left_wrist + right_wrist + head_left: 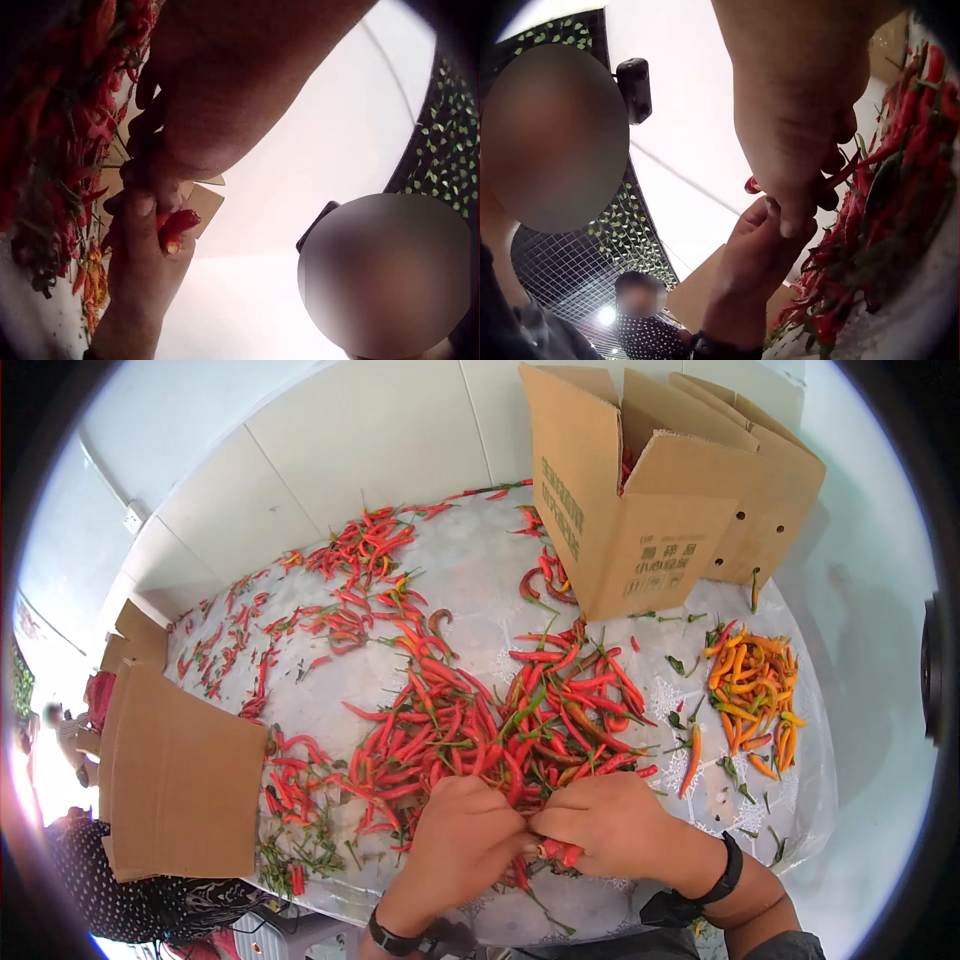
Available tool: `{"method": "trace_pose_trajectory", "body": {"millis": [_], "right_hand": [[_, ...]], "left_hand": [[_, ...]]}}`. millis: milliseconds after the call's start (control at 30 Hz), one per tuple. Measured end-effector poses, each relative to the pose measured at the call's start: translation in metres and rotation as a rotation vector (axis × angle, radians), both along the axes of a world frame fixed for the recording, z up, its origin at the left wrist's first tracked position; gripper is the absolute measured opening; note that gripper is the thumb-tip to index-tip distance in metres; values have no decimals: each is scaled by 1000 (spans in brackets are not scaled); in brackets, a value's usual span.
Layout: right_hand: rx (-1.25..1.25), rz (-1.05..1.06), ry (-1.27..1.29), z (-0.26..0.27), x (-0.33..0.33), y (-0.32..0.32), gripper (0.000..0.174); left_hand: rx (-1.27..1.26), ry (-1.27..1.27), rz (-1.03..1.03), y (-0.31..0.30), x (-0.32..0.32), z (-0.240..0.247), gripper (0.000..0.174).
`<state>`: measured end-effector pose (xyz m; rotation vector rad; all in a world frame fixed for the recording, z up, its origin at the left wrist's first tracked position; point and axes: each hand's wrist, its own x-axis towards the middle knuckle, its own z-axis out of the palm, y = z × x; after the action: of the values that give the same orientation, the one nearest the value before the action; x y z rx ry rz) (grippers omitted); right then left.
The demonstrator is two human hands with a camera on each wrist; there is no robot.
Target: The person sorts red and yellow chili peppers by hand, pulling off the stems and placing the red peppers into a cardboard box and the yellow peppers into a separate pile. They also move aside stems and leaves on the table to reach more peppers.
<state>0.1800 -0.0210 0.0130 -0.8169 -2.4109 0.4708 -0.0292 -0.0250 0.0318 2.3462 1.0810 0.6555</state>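
Both hands meet at the near edge of a large heap of red chili peppers, fingertips together. My right hand curls round a few red chili peppers; their blunt ends poke out beside the thumb, as the left wrist view also shows for one red chili pepper. My left hand has its fingers bent and its thumb and fingertips pinched against the right hand's. What they pinch is mostly hidden, though a chili pepper shows just below the left fingertips.
Orange-yellow chili peppers form a smaller pile at the right. An open cardboard box stands at the back right, another cardboard box at the left edge. Green stems lie near the front left. A person in dotted clothing is beyond the table.
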Motion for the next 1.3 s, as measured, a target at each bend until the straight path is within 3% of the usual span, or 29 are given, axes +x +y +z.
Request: {"method": "trace_pose_trajectory", "body": {"millis": [333, 400, 500, 567, 700, 800, 900, 1100, 1133, 1300], "right_hand": [[-360, 98, 432, -4, 3, 11, 19], [-521, -54, 539, 1, 8, 13, 17], [-907, -311, 762, 1, 17, 21, 19], [-1107, -480, 842, 10, 21, 26, 20], [-1110, -417, 966, -1, 17, 24, 19], [-1264, -319, 1051, -7, 20, 26, 21], [-1398, -414, 1142, 12, 16, 23, 22], [-981, -159, 679, -5, 9, 16, 25], [-899, -203, 593, -6, 7, 13, 34], [-734, -164, 394, 1, 6, 9, 41]], "left_hand": [[-279, -404, -195, 10, -16, -5, 11], [-250, -453, -160, 8, -20, -3, 12], [-50, -303, 188, 1, -4, 4, 14], [69, -239, 231, 4, 5, -1, 19], [330, 108, 297, 4, 25, -9, 26], [245, 163, 238, 0, 31, -21, 24], [212, 36, 232, -3, 26, -14, 22], [-43, -426, 366, -5, 12, -12, 15], [-11, -410, 340, -4, 11, -12, 15], [101, -340, 222, -2, 11, -15, 21]]}}
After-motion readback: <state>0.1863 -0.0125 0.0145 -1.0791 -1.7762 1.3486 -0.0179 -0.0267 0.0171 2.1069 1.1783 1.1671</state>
